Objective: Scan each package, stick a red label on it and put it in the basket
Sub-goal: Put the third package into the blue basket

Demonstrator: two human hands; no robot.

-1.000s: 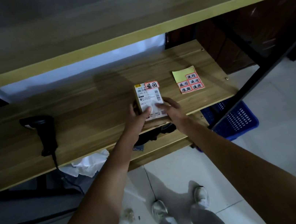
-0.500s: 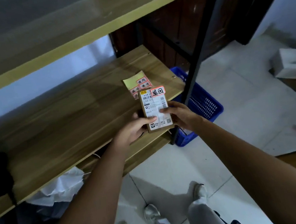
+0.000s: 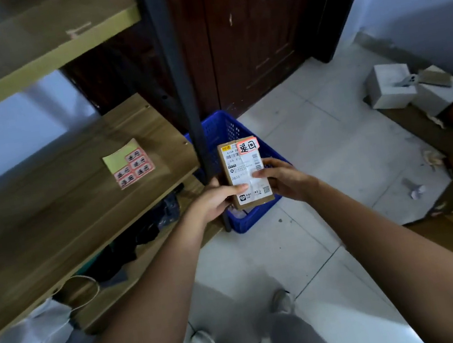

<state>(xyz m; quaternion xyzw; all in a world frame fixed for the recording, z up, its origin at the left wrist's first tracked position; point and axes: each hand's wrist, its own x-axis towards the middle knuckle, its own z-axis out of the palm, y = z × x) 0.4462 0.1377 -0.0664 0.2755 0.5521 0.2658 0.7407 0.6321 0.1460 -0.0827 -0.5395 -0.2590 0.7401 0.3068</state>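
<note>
Head view, flat cardboard package (image 3: pixel 245 174) with red label (image 3: pixel 248 146), gripped by left hand (image 3: pixel 212 201) and right hand (image 3: pixel 286 178), above perforated blue basket (image 3: pixel 230 129).

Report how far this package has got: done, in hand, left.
Done: a red label sits on the package's top corner. In hand: left hand and right hand hold it above the blue basket. Left: lowering it in. Scanning cannot be confirmed.

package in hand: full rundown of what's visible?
The package is a small flat brown cardboard box, its face covered by a white shipping label with barcodes. A red label sits at its top right corner. The left hand and right hand hold its sides, above the blue basket.
</note>
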